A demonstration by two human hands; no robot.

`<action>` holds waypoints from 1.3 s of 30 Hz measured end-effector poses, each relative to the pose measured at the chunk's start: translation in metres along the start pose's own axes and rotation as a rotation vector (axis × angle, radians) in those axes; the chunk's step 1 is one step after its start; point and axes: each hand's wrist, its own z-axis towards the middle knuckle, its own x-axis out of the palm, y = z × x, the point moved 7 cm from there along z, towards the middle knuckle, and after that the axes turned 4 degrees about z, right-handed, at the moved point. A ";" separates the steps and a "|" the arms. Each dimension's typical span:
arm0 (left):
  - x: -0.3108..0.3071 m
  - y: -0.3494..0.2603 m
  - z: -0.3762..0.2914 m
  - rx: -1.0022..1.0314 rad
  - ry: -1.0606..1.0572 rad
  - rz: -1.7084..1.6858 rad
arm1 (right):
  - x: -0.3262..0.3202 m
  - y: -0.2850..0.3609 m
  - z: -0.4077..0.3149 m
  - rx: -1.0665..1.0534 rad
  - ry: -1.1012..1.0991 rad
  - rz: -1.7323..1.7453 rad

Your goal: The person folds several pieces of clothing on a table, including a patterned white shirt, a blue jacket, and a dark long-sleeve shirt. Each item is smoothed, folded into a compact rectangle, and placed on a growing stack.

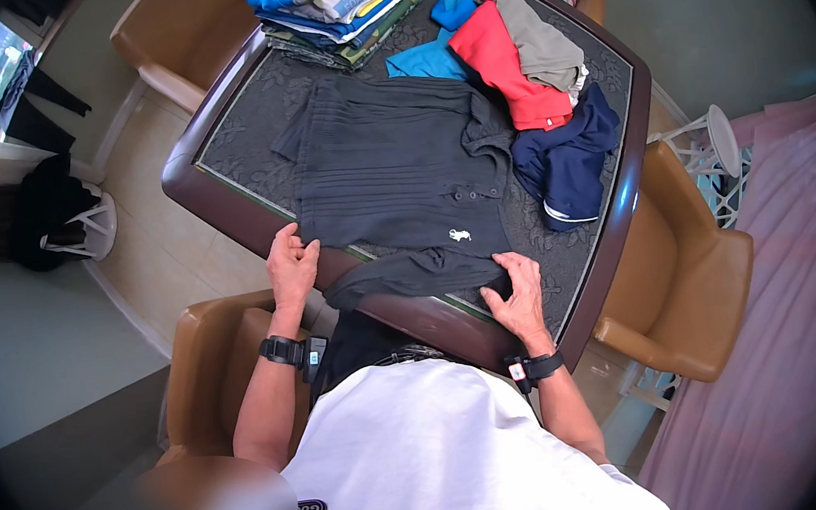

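A dark, ribbed knit polo shirt (399, 173) with a small white embroidered emblem and a buttoned placket lies on its side before me on the table. Its near sleeve (417, 273) is bunched along the table's front edge and hangs slightly over it. My left hand (292, 268) is at the shirt's near left corner, thumb tip against the cloth and fingers loosely curled. At the near right, my right hand (519, 299) has its fingertips at the shirt's edge by the sleeve end, thumb spread away. No cloth shows gripped in either hand.
A stack of folded clothes (343, 13) stands at the table's far left. Loose garments, red (508, 70), grey-brown (538, 36), blue (424, 60) and navy (570, 153), lie to the right. Brown armchairs (674, 270) surround the dark wood table rim (223, 219).
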 end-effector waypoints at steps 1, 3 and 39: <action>0.003 -0.006 -0.002 -0.001 0.010 -0.012 | 0.001 0.003 -0.003 -0.032 -0.003 -0.025; 0.006 -0.011 0.002 0.006 0.027 0.000 | 0.009 -0.004 -0.003 -0.034 -0.039 -0.094; 0.063 -0.065 -0.106 0.085 0.885 0.041 | 0.023 0.030 -0.010 -0.143 0.200 0.228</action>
